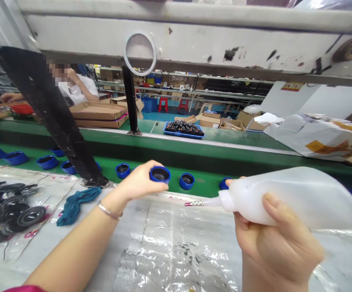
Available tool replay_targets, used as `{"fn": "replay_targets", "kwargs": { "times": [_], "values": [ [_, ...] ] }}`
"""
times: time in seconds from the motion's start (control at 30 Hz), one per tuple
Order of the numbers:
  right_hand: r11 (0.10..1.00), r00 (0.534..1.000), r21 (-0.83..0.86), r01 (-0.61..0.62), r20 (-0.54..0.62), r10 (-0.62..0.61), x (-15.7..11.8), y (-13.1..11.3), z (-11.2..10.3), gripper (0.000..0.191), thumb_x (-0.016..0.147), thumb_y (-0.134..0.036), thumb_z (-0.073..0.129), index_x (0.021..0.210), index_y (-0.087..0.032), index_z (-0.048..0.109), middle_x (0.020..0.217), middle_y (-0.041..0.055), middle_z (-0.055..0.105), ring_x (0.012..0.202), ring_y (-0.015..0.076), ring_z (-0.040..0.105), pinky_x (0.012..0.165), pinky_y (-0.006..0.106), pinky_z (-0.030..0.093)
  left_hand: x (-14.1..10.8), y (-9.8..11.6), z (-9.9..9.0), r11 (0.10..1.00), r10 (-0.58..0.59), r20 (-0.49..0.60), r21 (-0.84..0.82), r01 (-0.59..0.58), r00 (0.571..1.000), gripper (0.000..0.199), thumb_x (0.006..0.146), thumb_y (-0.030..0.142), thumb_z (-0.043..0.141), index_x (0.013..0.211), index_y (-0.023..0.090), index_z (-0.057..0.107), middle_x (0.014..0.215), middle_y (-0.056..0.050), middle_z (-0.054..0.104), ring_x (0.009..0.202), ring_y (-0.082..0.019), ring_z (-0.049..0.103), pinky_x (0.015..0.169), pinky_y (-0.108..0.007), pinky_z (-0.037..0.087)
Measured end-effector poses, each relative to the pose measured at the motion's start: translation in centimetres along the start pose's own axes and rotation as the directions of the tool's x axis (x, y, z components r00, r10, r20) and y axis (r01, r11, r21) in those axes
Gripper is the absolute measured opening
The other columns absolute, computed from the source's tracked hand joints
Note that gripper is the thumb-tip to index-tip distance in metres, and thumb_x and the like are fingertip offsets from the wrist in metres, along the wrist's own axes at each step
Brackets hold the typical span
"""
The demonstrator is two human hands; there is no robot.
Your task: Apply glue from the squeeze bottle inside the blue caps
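Observation:
My left hand holds a round blue plastic cap by its edge, with the dark hollow side facing up. My right hand grips a translucent white squeeze bottle lying on its side. The bottle's thin nozzle points left, with its speckled tip below the cap and apart from it. Several similar blue caps stand on the green conveyor belt just beyond my hands. A clear plastic sheet covers the bench under my hands.
Black rubber discs and a teal cloth lie on the bench at left. A black strut rises across the left. Beyond the belt are a blue tray of dark items, cardboard boxes, and a seated co-worker.

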State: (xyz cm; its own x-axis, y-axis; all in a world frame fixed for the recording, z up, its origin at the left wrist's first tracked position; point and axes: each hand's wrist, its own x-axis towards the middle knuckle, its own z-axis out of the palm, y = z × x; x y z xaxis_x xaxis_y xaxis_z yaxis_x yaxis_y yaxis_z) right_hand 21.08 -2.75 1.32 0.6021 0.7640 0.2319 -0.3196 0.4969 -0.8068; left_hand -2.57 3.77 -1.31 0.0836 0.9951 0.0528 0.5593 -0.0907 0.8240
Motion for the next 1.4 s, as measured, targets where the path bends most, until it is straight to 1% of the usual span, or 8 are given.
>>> {"fn": "replay_targets", "kwargs": {
  "times": [0.1, 0.2, 0.4, 0.5, 0.63, 0.83, 1.17, 1.4],
  "values": [
    [0.995, 0.995, 0.003, 0.098, 0.004, -0.098, 0.0, 0.1, 0.2, 0.028, 0.061, -0.029, 0.078, 0.084, -0.018, 0.067, 0.062, -0.0011, 0.055, 0.062, 0.0236, 0.066, 0.040, 0.025, 0.044, -2.8, 1.0, 1.7, 0.983, 0.106, 0.180, -0.167, -0.076, 0.978, 0.048, 0.064, 0.029, 0.088, 0.107, 0.021, 0.068, 0.104, -0.005, 0.079, 0.096, -0.026, 0.074, 0.086, -0.036, 0.060],
    [0.986, 0.986, 0.013, 0.166, 0.014, -0.166, -0.2, 0.4, 0.3, 0.035, 0.064, -0.026, 0.081, 0.097, -0.020, 0.071, 0.070, -0.0009, 0.060, 0.069, 0.0231, 0.069, 0.051, 0.032, 0.056, -4.0, 1.5, 1.9, 0.954, 0.151, 0.266, -0.292, -0.070, 0.952, 0.046, 0.066, 0.029, 0.087, 0.107, 0.020, 0.067, 0.106, -0.006, 0.077, 0.100, -0.027, 0.072, 0.088, -0.038, 0.058],
    [0.981, 0.975, 0.040, 0.191, 0.105, -0.194, -0.5, 1.6, -0.1, 0.051, 0.067, -0.021, 0.084, 0.116, -0.025, 0.071, 0.080, -0.0006, 0.069, 0.068, 0.0213, 0.071, 0.062, 0.037, 0.063, -4.8, 1.6, 0.9, 0.960, 0.140, 0.368, -0.277, -0.035, 0.919, 0.038, 0.069, 0.035, 0.086, 0.101, 0.019, 0.070, 0.099, -0.004, 0.073, 0.088, -0.023, 0.066, 0.077, -0.034, 0.054],
    [0.983, 0.971, 0.037, 0.182, 0.152, -0.185, -0.7, 1.9, -0.3, 0.052, 0.067, -0.020, 0.085, 0.117, -0.026, 0.072, 0.078, -0.0005, 0.071, 0.067, 0.0220, 0.072, 0.059, 0.035, 0.063, -5.0, 1.6, 0.7, 0.957, 0.136, 0.408, -0.289, -0.014, 0.903, 0.040, 0.070, 0.040, 0.086, 0.100, 0.019, 0.070, 0.093, -0.003, 0.070, 0.082, -0.021, 0.062, 0.071, -0.031, 0.051],
    [0.989, 0.976, 0.023, 0.145, 0.163, -0.147, -0.9, 2.1, -0.3, 0.050, 0.064, -0.021, 0.089, 0.112, -0.027, 0.073, 0.075, -0.0007, 0.071, 0.070, 0.0232, 0.073, 0.060, 0.036, 0.065, -5.1, 1.6, 0.6, 0.959, 0.125, 0.433, -0.284, 0.003, 0.893, 0.044, 0.069, 0.042, 0.086, 0.102, 0.018, 0.070, 0.086, -0.001, 0.066, 0.074, -0.018, 0.056, 0.065, -0.028, 0.046],
    [0.988, 0.965, -0.001, 0.152, 0.218, -0.148, -0.7, 2.4, -0.4, 0.024, 0.065, -0.023, 0.088, 0.086, -0.024, 0.075, 0.081, 0.0020, 0.074, 0.074, 0.0232, 0.074, 0.066, 0.039, 0.067, -5.2, 1.9, 0.5, 0.951, 0.120, 0.472, -0.309, 0.036, 0.873, 0.040, 0.070, 0.041, 0.084, 0.098, 0.017, 0.070, 0.078, 0.002, 0.061, 0.066, -0.013, 0.049, 0.058, -0.025, 0.040],
    [0.985, 0.949, -0.008, 0.174, 0.268, -0.165, -0.5, 1.9, -0.5, 0.021, 0.066, -0.021, 0.089, 0.085, -0.024, 0.078, 0.080, 0.0024, 0.074, 0.071, 0.0237, 0.074, 0.061, 0.038, 0.068, -5.1, 1.4, 0.5, 0.945, 0.124, 0.499, -0.322, 0.051, 0.858, 0.043, 0.072, 0.042, 0.085, 0.101, 0.016, 0.069, 0.085, 0.001, 0.063, 0.073, -0.015, 0.052, 0.064, -0.025, 0.042],
    [0.976, 0.936, -0.025, 0.216, 0.290, -0.200, -0.6, 1.7, -0.7, 0.018, 0.069, -0.024, 0.090, 0.082, -0.025, 0.077, 0.077, 0.0011, 0.072, 0.069, 0.0199, 0.072, 0.059, 0.034, 0.067, -5.2, 1.6, 0.1, 0.955, 0.126, 0.487, -0.295, 0.027, 0.864, 0.042, 0.073, 0.042, 0.085, 0.103, 0.016, 0.069, 0.087, 0.000, 0.065, 0.076, -0.016, 0.054, 0.065, -0.026, 0.044]
  ]
}}
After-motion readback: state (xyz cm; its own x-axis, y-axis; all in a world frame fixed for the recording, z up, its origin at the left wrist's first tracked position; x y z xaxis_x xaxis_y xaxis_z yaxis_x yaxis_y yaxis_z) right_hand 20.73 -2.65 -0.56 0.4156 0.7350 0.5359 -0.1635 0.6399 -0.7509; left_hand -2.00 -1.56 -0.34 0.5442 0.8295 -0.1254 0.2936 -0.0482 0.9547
